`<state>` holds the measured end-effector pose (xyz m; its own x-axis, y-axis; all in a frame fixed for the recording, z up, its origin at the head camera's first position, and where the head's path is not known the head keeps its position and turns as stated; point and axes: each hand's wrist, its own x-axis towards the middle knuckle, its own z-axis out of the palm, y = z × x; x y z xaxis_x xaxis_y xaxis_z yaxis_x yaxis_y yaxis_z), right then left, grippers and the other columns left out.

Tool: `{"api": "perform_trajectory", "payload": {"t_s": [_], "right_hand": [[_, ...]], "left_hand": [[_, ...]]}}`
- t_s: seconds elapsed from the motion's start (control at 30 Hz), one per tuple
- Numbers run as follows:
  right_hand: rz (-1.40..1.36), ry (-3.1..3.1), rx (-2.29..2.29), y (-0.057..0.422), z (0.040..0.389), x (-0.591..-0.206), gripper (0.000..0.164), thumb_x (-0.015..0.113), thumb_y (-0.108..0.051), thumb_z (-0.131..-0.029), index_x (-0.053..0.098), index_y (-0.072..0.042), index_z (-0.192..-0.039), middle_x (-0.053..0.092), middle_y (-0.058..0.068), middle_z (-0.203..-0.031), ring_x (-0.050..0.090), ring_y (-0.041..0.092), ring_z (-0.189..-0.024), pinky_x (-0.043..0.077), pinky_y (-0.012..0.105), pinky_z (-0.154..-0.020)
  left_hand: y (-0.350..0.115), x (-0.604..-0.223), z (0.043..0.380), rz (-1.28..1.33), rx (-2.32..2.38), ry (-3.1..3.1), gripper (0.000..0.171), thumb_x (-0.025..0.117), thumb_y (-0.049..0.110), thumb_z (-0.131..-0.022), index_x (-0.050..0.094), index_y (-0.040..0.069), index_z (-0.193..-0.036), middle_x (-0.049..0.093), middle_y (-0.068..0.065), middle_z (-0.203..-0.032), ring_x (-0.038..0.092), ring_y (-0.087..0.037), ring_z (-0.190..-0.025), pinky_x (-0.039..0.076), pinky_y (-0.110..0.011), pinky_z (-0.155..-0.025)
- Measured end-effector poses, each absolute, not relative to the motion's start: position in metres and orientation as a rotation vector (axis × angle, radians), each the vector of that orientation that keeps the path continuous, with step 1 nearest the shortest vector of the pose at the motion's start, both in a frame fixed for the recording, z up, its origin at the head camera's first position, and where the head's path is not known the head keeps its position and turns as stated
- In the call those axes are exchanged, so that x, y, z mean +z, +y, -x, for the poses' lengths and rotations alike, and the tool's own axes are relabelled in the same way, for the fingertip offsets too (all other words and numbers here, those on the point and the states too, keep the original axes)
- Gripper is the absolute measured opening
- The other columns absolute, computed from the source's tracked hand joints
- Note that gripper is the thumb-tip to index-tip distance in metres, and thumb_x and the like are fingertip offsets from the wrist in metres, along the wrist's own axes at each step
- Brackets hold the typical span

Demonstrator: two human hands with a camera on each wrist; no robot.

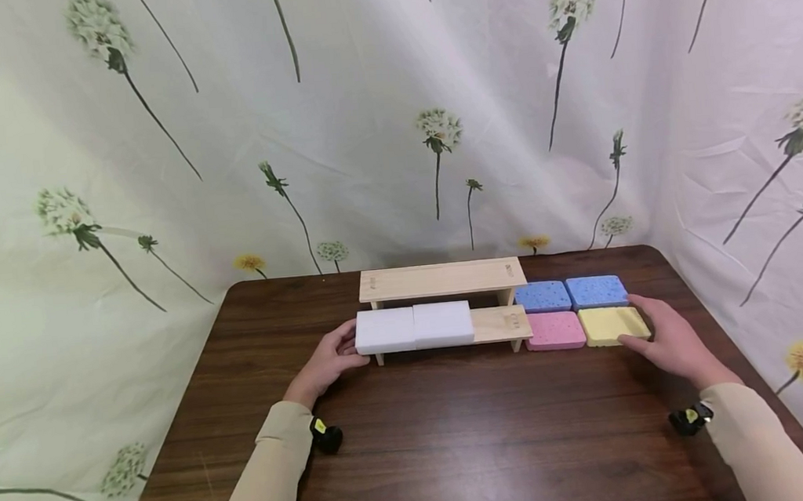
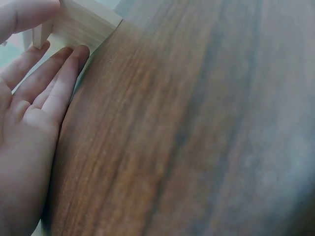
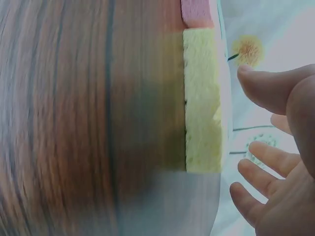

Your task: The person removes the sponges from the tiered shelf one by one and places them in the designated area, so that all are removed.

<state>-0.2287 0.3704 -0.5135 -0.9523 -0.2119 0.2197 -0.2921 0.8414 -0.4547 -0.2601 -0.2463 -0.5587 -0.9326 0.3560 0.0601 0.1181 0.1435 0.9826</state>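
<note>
On the front tier of a small wooden shelf [image 1: 501,324] lie two white sponge blocks [image 1: 385,331], side by side at its left end. My left hand [image 1: 327,364] is at the left end of that tier, fingertips right at the outer white block. In the left wrist view, its fingers [image 2: 59,88] reach out, lightly bent, beside the shelf's wooden end. My right hand [image 1: 672,337] is at the right edge of a yellow sponge [image 1: 609,326], thumb and fingers spread. The right wrist view has those fingers [image 3: 261,179] apart from the yellow sponge, with nothing between them.
A pink sponge [image 1: 555,331] lies between the shelf and the yellow one. Behind them are two blue sponges [image 1: 597,291]. The raised back tier [image 1: 442,279] stands near the table's far edge. A flowered curtain [image 1: 381,165] hangs behind the brown wooden table [image 1: 460,450].
</note>
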Motion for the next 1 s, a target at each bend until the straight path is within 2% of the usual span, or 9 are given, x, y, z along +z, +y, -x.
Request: {"api": "perform_trajectory", "payload": {"t_s": [0.33,0.7,0.93,1.0], "right_hand": [[-0.472,-2.751,0.806,0.346,0.228,-0.506,0.071,0.085,-0.016,-0.088,0.051,0.007,-0.146,0.054,0.034,-0.142,0.047,0.054,-0.131,0.039,0.072,-0.103],[-0.493,-2.831,0.884,0.309,0.229,-0.501,0.07,0.08,-0.026,-0.095,0.048,0.0,-0.153,0.051,0.027,-0.152,0.045,0.05,-0.14,0.038,0.073,-0.11],[-0.601,-2.816,0.915,0.282,0.233,-0.5,0.07,0.079,-0.027,-0.096,0.049,-0.002,-0.153,0.052,0.023,-0.153,0.045,0.046,-0.142,0.038,0.07,-0.113],[-0.64,-2.797,0.925,0.275,0.234,-0.5,0.069,0.08,-0.028,-0.096,0.05,-0.003,-0.153,0.054,0.02,-0.153,0.046,0.044,-0.142,0.039,0.069,-0.113]], "left_hand": [[-0.245,-0.558,0.26,-0.44,1.871,2.233,0.08,0.075,-0.008,-0.088,0.035,-0.009,-0.157,0.046,-0.035,-0.152,0.057,-0.026,-0.13,0.05,-0.019,-0.102],[-0.245,-0.555,0.256,-0.447,1.875,2.215,0.082,0.076,-0.007,-0.087,0.035,-0.01,-0.157,0.045,-0.035,-0.153,0.054,-0.033,-0.134,0.05,-0.02,-0.103],[-0.246,-0.558,0.257,-0.47,1.879,2.229,0.08,0.076,-0.008,-0.087,0.035,-0.012,-0.156,0.046,-0.036,-0.152,0.058,-0.022,-0.129,0.049,-0.019,-0.104],[-0.246,-0.557,0.258,-0.468,1.881,2.226,0.081,0.076,-0.008,-0.087,0.035,-0.011,-0.156,0.046,-0.035,-0.152,0.058,-0.023,-0.13,0.049,-0.02,-0.104]]}}
